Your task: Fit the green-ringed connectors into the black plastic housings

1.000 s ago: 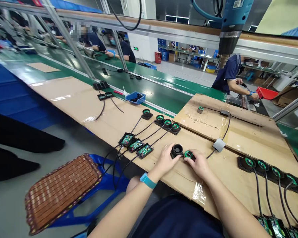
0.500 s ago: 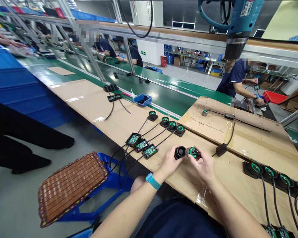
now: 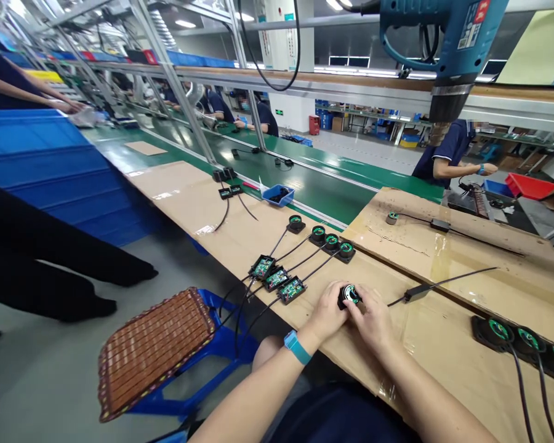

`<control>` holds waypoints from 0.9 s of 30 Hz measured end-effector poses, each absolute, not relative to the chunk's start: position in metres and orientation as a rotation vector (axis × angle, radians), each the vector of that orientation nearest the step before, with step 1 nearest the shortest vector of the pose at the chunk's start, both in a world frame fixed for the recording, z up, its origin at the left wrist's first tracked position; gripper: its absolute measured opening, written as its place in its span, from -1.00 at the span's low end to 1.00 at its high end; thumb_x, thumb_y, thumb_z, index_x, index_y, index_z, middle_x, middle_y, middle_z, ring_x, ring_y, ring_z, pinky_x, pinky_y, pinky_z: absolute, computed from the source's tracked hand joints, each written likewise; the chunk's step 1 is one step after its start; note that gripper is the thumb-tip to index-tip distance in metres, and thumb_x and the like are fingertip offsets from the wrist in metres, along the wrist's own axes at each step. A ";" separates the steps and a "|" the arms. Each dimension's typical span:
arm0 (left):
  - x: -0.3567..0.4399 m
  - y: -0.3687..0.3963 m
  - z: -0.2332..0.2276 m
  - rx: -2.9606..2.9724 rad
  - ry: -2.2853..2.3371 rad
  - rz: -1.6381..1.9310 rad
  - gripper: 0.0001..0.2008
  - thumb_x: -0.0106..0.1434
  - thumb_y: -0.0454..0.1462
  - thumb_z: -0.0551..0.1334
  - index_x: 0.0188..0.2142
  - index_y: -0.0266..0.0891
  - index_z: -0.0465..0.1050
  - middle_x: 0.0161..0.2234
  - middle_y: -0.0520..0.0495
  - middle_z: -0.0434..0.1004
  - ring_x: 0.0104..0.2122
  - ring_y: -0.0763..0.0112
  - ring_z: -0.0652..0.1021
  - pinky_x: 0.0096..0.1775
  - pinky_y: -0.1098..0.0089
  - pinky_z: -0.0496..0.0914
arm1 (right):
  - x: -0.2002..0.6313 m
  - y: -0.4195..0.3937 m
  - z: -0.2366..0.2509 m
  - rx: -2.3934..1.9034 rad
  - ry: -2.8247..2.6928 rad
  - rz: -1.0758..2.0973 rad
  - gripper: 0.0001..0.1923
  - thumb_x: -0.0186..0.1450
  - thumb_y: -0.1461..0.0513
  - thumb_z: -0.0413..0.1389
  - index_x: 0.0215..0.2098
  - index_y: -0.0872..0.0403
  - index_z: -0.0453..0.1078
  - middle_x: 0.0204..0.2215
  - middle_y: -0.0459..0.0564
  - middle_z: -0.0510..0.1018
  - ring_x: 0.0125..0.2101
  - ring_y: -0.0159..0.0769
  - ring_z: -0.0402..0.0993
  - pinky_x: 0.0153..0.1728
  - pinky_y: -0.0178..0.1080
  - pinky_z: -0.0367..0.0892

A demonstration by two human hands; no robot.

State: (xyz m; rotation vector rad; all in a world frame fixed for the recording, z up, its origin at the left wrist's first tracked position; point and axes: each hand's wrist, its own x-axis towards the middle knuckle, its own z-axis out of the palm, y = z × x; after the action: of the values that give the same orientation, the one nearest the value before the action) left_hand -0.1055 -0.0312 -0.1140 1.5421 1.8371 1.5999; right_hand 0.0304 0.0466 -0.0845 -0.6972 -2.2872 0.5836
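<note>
The left hand [image 3: 331, 309] is curled around the left side of a black cup [image 3: 342, 301], fingers and thumb clamped on its wall. The right hand [image 3: 373, 315] comes in from the other side, thumb and fingers pinched on a round part [image 3: 349, 292] with a green rim. The 2 hands meet, so there is hardly any gap between them.

The round part lies at the cup's mouth, directly between the fingertips, its flat face turned up toward the head. The cup's short axis seems to point the same way, so the 2 pieces look roughly in line; how deep the part sits is hidden by the fingers. The right hand is the nearer to the round part, the left to the cup.

From behind the right hand a cord [image 3: 396, 301] leads out to the right to a small black box [image 3: 417, 291], whose long axis runs away from the grip, outward and slightly forward.

Just beyond the grip, a little to its left, stand 3 cups in a row [image 3: 331, 242]. Left of the grip lie 3 small boxes with green boards [image 3: 277, 279], all on the brown cardboard [image 3: 373, 274].
</note>
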 end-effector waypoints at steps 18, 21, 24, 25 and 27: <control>-0.114 -0.024 -0.121 1.397 1.726 1.383 0.06 -0.25 -0.11 0.59 0.25 -0.18 0.24 0.11 -0.26 0.48 0.08 -0.11 0.52 0.14 -0.03 0.42 | 0.033 0.095 -0.125 -0.659 -2.547 0.590 -0.50 0.26 -0.16 0.12 -0.05 -0.03 0.53 -0.01 0.07 0.60 -0.08 0.00 0.60 -0.08 0.00 0.58; -0.116 -0.030 -0.117 1.337 1.622 1.433 0.32 -0.31 0.13 0.58 0.37 -0.18 0.04 0.19 -0.34 0.43 0.17 -0.22 0.46 0.21 -0.14 0.34 | 0.029 0.102 -0.116 -0.649 -2.544 0.685 -0.50 0.18 -0.18 0.16 -0.13 -0.04 0.57 -0.07 0.08 0.64 -0.11 0.04 0.62 -0.13 -0.04 0.59; -0.117 -0.037 -0.114 1.337 1.577 1.586 0.25 -0.09 0.33 0.38 0.40 -0.23 -0.06 0.22 -0.42 0.39 0.19 -0.21 0.45 0.20 -0.17 0.33 | 0.030 0.107 -0.107 -0.726 -2.575 0.745 -0.51 0.11 -0.19 0.20 -0.15 -0.12 0.59 -0.13 0.02 0.66 -0.18 0.06 0.63 -0.23 -0.04 0.62; -0.117 -0.038 -0.113 1.328 1.592 1.637 0.21 -0.02 0.37 0.30 0.40 -0.24 -0.05 0.22 -0.43 0.38 0.17 -0.20 0.46 0.17 -0.17 0.35 | 0.032 0.110 -0.104 -0.759 -2.562 0.725 -0.52 0.08 -0.20 0.22 -0.16 -0.17 0.60 -0.13 -0.01 0.66 -0.19 0.06 0.64 -0.27 -0.04 0.63; -0.117 -0.040 -0.113 1.290 1.644 1.706 0.12 0.07 0.41 0.15 0.38 -0.26 -0.03 0.20 -0.46 0.39 0.11 -0.17 0.49 0.10 -0.16 0.40 | 0.037 0.119 -0.097 -0.802 -2.476 0.632 -0.55 0.02 -0.21 0.22 -0.17 -0.31 0.60 -0.12 -0.07 0.66 -0.21 0.10 0.63 -0.38 -0.02 0.62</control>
State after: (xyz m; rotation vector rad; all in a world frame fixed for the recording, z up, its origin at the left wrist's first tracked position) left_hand -0.1175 -0.0398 -0.1129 1.2900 1.6442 1.7060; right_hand 0.0371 0.1185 -0.0967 -0.8018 -2.4758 0.6325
